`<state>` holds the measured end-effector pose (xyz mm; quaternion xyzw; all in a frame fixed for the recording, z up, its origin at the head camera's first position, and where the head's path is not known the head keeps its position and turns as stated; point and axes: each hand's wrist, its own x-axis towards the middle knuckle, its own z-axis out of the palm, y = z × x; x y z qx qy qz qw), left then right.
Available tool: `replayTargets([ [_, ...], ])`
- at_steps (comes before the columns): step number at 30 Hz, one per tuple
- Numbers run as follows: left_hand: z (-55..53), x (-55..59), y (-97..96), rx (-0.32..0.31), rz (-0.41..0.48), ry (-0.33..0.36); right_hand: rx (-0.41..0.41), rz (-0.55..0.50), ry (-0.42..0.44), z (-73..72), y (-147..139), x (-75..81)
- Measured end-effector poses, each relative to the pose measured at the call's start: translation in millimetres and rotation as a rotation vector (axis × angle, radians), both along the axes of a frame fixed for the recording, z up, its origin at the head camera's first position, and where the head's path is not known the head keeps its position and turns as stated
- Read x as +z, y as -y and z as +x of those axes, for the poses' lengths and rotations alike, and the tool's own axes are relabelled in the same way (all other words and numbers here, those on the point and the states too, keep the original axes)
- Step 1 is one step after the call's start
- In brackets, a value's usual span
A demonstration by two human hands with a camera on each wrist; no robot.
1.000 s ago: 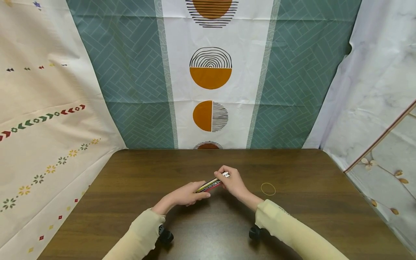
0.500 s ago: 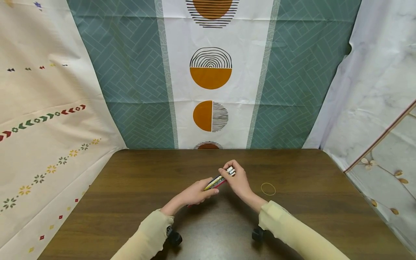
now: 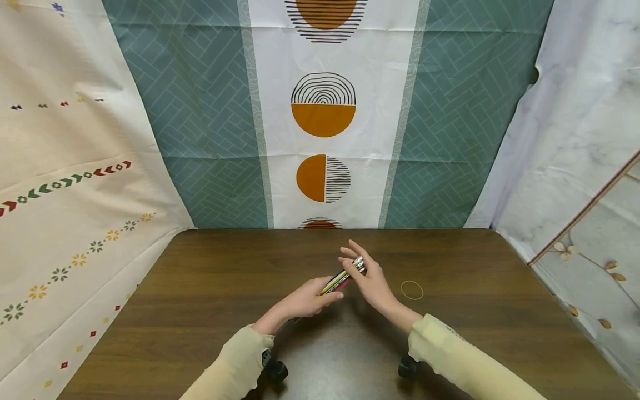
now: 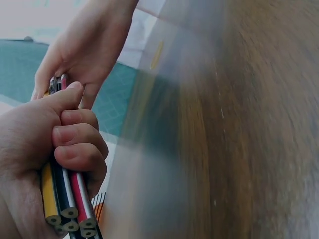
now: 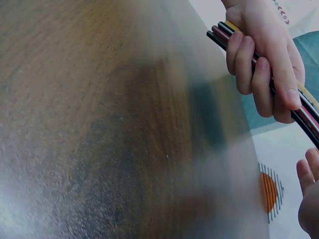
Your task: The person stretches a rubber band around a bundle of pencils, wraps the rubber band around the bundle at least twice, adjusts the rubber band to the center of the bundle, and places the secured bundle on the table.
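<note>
My left hand (image 3: 308, 299) grips a bundle of pencils (image 3: 336, 283), its fingers curled round them in the left wrist view. Yellow, black and red pencils (image 4: 62, 194) show their unsharpened ends below that fist. The bundle slants up to the right above the table, its silvery ends by my right hand (image 3: 375, 283). That hand has its fingers spread and fairly straight, with the thumb alongside the silvery ends; whether the palm touches them I cannot tell. In the right wrist view the pencils (image 5: 310, 119) run out of the left fist towards the right hand.
A thin yellow rubber band (image 3: 412, 290) lies on the brown wooden table (image 3: 225, 266), to the right of the right hand. Patterned cloths (image 3: 215, 111) hang behind and at both sides. Dark wrist cameras (image 3: 276, 371) sit below both wrists.
Both hands have shifted a little to the right with the pencils. My right hand's fingers, curled round the silvery ends before, have straightened and spread. The left hand keeps its grip.
</note>
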<state>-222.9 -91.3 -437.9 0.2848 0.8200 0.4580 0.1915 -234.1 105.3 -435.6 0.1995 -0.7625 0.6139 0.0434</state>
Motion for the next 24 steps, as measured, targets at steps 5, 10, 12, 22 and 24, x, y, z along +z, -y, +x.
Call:
replayTargets([
  [5,1.0,0.5,-3.7,0.000,0.014,0.002,0.029,0.010,-0.003,1.0,-5.2,1.3],
  [10,1.3,1.5,-7.1,0.024,0.014,-0.019,-0.023,0.061,-0.080,2.8,-8.6,5.6],
  [12,0.7,3.4,-8.0,0.041,0.013,-0.039,-0.037,0.071,-0.120,4.8,-8.8,8.2],
  [22,-3.6,5.8,-10.1,0.048,-0.010,-0.086,-0.027,0.110,-0.196,9.0,-13.6,1.5],
  [24,-3.6,6.2,-10.6,0.048,-0.013,-0.081,-0.023,0.115,-0.187,9.2,-14.3,0.8],
])
